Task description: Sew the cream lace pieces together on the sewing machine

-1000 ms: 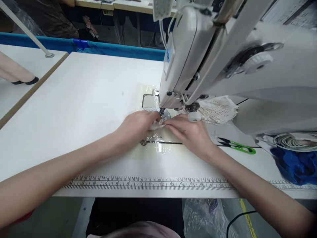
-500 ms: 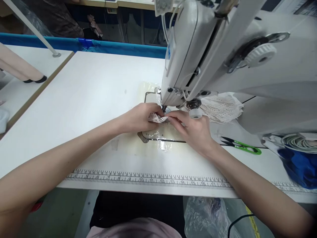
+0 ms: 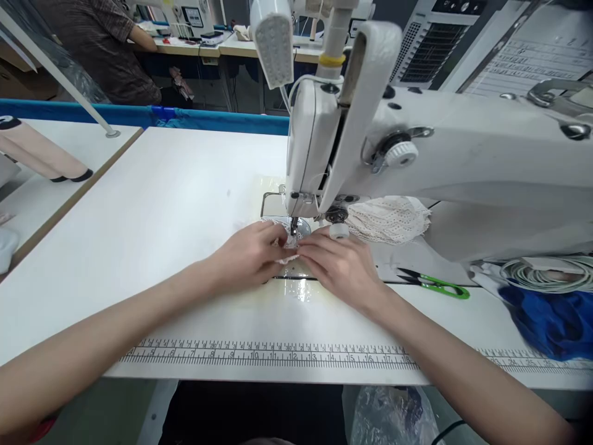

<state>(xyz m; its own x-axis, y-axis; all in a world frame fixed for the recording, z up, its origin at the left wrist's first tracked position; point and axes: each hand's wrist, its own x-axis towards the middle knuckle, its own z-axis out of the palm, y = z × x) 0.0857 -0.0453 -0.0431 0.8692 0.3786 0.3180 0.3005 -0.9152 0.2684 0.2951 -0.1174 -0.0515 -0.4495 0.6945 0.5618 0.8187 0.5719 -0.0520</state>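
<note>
Under needle | L hand (image 3: pixel 248 254) + R hand (image 3: pixel 336 266) fingers narrow, pinching lace strip (image 3: pixel 288 244) | on sewing machine (image 3: pixel 417 161) bed

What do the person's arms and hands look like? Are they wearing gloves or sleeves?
No gloves. The left hand and right hand are bare, and both forearms are uncovered with no watch or rings showing. A bit of red shows at the lower left edge, perhaps a sleeve.

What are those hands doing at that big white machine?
A person sits at a sewing machine. The left hand and right hand pinch a small piece of dotted lace and hold it right under the needle. More lace is bunched behind the machine's arm. Green snips lie on the table to the right, untouched, and a ruler strip runs along the front edge.
</note>
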